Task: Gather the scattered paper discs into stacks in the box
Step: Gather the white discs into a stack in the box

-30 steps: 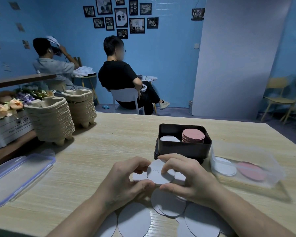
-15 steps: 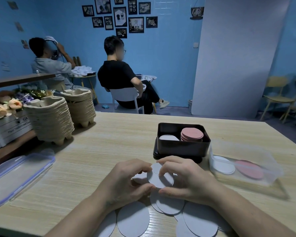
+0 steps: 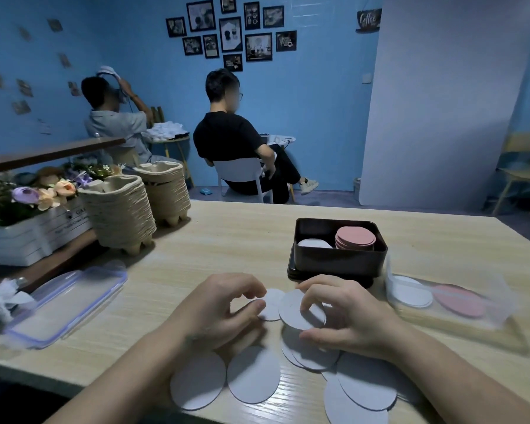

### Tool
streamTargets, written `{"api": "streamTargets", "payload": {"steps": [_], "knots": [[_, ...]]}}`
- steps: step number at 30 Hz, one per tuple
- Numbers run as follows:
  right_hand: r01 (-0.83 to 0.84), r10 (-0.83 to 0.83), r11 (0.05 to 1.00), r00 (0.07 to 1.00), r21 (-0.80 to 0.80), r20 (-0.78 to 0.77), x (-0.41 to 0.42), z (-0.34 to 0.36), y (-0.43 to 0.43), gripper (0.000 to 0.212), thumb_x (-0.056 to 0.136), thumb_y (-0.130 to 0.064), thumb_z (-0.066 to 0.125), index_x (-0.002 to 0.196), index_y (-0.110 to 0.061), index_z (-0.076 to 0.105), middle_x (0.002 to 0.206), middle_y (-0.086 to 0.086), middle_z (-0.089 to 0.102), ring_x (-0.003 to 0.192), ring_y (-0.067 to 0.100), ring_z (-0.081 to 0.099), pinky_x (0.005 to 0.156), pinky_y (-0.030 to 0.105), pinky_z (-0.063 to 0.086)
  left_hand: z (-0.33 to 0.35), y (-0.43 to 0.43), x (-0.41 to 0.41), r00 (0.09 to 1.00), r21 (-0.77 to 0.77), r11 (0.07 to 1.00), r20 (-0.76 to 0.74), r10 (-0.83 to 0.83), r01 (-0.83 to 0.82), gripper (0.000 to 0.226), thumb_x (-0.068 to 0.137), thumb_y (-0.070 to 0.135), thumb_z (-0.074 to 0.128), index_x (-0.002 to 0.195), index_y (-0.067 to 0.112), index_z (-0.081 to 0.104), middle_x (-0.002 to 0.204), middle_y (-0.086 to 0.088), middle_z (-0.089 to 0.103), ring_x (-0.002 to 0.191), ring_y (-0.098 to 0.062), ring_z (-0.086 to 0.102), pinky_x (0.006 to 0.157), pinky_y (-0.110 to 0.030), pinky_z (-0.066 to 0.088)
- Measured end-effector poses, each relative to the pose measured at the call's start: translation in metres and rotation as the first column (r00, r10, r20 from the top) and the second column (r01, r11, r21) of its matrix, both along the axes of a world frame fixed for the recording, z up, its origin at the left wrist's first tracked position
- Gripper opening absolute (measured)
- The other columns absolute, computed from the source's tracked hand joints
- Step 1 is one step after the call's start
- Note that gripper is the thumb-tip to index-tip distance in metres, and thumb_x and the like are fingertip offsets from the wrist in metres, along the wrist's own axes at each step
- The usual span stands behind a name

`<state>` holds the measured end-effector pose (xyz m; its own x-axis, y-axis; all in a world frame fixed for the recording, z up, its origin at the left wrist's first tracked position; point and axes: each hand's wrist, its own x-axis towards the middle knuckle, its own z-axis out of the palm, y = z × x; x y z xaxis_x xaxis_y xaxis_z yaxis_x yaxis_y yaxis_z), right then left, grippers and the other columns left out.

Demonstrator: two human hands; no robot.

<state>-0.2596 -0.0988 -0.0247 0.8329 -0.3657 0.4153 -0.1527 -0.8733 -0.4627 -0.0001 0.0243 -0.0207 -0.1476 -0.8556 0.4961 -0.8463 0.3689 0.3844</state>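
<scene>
Several white paper discs [image 3: 254, 374] lie scattered on the wooden table near its front edge. My right hand [image 3: 346, 316] pinches a white disc [image 3: 291, 310] between thumb and fingers, lifted a little off the table. My left hand [image 3: 221, 307] has curled fingers, and its thumb touches a smaller-looking white disc [image 3: 271, 304] beside that one. Behind both hands stands the dark box [image 3: 337, 261], holding a pink stack [image 3: 355, 237] on the right and a low white stack [image 3: 314, 243] on the left.
A clear plastic container [image 3: 447, 301] with a white and a pink disc lies right of the box. A clear lid [image 3: 65, 304] lies at the left, with egg-tray stacks [image 3: 120, 215] and a flower box behind. Two people sit beyond the table.
My hands have drawn apart a little. The disc that both hands held is now in my right hand alone, and a second disc shows at my left thumb.
</scene>
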Motion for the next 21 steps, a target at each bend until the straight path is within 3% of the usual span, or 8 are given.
{"api": "streamTargets", "payload": {"steps": [8,11,16,21], "knots": [[-0.093,0.092,0.995,0.996,0.033,0.012,0.003,0.001,0.007,0.029,0.083,-0.045,0.084,0.093,-0.023,0.067,0.119,-0.013,0.066,0.119,0.009,0.063,0.09,0.033,0.053,-0.004,0.063,0.011,0.996,0.139,0.987,-0.001,0.084,-0.083,0.025,0.091,0.039,0.067,0.107,0.02,0.073,0.096,0.015,0.071,0.091,-0.003,0.066,0.077,-0.029,0.054],[-0.11,0.111,0.993,0.994,0.046,-0.009,0.004,0.0,0.01,0.03,0.082,-0.048,0.083,0.093,-0.025,0.067,0.12,-0.011,0.066,0.123,0.006,0.06,0.091,0.033,0.053,-0.008,0.089,0.019,0.994,0.222,0.969,0.033,0.104,-0.108,0.038,0.086,0.045,0.072,0.118,0.025,0.068,0.107,0.017,0.069,0.101,-0.005,0.065,0.088,-0.033,0.053],[-0.118,0.12,0.993,0.99,0.024,-0.077,0.006,0.001,0.016,0.032,0.081,-0.054,0.081,0.094,-0.029,0.065,0.124,-0.014,0.064,0.119,0.004,0.059,0.092,0.035,0.052,-0.011,0.116,0.029,0.988,0.369,0.919,-0.007,0.153,-0.139,0.079,0.07,0.056,0.085,0.14,0.032,0.058,0.133,0.025,0.058,0.13,0.003,0.052,0.11,-0.029,0.046],[-0.111,0.11,0.994,0.99,0.002,-0.086,0.007,0.004,0.019,0.033,0.081,-0.053,0.083,0.095,-0.028,0.066,0.125,-0.014,0.063,0.118,0.002,0.058,0.093,0.033,0.051,-0.007,0.116,0.034,0.977,0.396,0.907,-0.088,0.193,-0.143,0.077,0.062,0.052,0.094,0.132,0.035,0.064,0.128,0.022,0.062,0.126,0.001,0.058,0.109,-0.032,0.049]]}}
